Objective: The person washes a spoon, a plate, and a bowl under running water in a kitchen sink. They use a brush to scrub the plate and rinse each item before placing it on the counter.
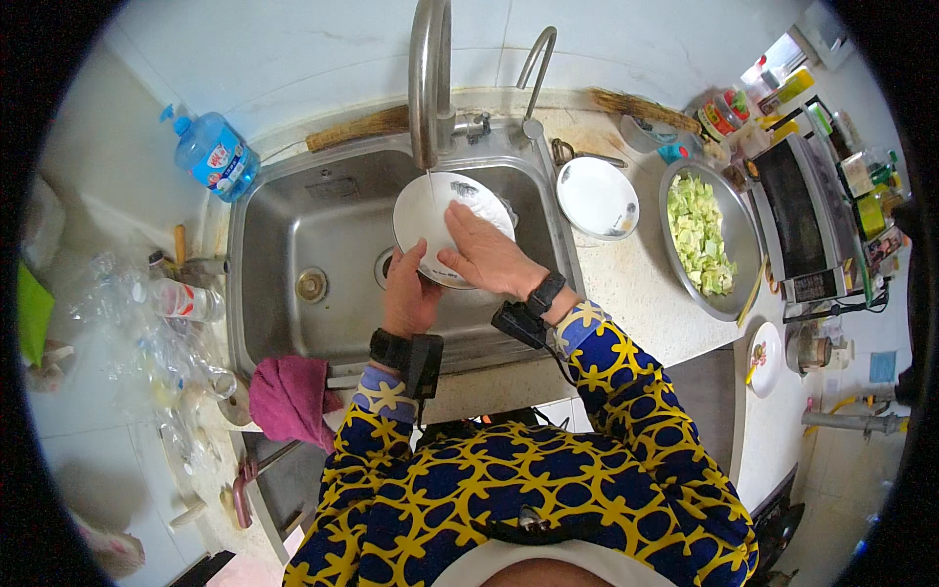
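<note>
A white plate (422, 213) with a small dark print is held tilted over the stainless steel double sink (275, 257). My left hand (411, 290) grips its lower left rim, thumb on top. Across the plate's upper face lies my right hand (488, 253), palm down with the fingers together. A thin stream of water falls onto the plate from the thick steel faucet (425, 95). Behind the plate, something clear shows partly in the right basin; I cannot tell what it is. Another white plate (598, 197) rests on the counter right of the sink.
A steel bowl (669, 242) of chopped cabbage (700, 235) stands at right, near a microwave oven (788, 209). A peeler (587, 154) lies behind the counter plate. Left are a blue pump bottle (218, 158), plastic bags (139, 330) and a magenta cloth (290, 400) over the front edge.
</note>
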The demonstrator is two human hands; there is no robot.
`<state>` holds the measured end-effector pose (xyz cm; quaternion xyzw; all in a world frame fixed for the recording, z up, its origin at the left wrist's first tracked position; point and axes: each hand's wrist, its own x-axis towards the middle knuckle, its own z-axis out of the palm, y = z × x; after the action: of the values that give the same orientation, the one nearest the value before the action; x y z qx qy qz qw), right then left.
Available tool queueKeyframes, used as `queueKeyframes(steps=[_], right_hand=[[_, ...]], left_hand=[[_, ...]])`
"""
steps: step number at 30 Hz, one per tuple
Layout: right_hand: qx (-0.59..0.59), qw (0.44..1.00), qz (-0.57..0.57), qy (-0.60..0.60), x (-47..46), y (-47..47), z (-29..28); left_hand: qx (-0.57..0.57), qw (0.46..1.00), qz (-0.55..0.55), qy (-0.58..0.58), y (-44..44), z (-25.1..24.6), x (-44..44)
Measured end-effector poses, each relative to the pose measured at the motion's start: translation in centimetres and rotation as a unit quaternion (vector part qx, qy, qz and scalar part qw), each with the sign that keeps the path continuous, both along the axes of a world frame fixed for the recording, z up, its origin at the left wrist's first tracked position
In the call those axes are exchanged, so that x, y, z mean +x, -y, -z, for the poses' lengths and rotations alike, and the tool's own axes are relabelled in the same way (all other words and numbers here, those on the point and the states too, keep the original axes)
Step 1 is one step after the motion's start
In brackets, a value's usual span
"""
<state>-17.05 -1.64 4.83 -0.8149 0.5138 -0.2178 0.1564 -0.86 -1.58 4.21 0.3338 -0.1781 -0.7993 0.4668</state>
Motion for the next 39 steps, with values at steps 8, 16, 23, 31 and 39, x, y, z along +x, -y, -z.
queueKeyframes(steps=[8, 16, 23, 31, 39], right_hand=[[0.025, 1.0, 0.002, -0.009, -0.8, -0.3, 0.7], [0.018, 0.998, -0.055, 0.01, -0.4, -0.4, 1.0], [-0.014, 1.0, 0.008, 0.014, 0.2, 0.7, 0.9], [0.013, 0.99, -0.137, 0.016, -0.1, -2.9, 0.7], [-0.007, 0.999, 0.001, -0.038, -1.0, -0.7, 1.5]], left_hand=[[0.003, 1.0, -0.012, 0.004, -0.2, 0.2, 0.0], [0.006, 1.0, -0.015, 0.005, -0.3, 0.4, 0.1], [0.003, 1.0, -0.015, 0.008, -0.7, 0.5, -0.3], [-0.025, 0.999, -0.032, 0.019, -0.2, 0.6, 0.3], [-0.013, 0.999, -0.015, 0.031, -0.2, 0.6, -0.2]])
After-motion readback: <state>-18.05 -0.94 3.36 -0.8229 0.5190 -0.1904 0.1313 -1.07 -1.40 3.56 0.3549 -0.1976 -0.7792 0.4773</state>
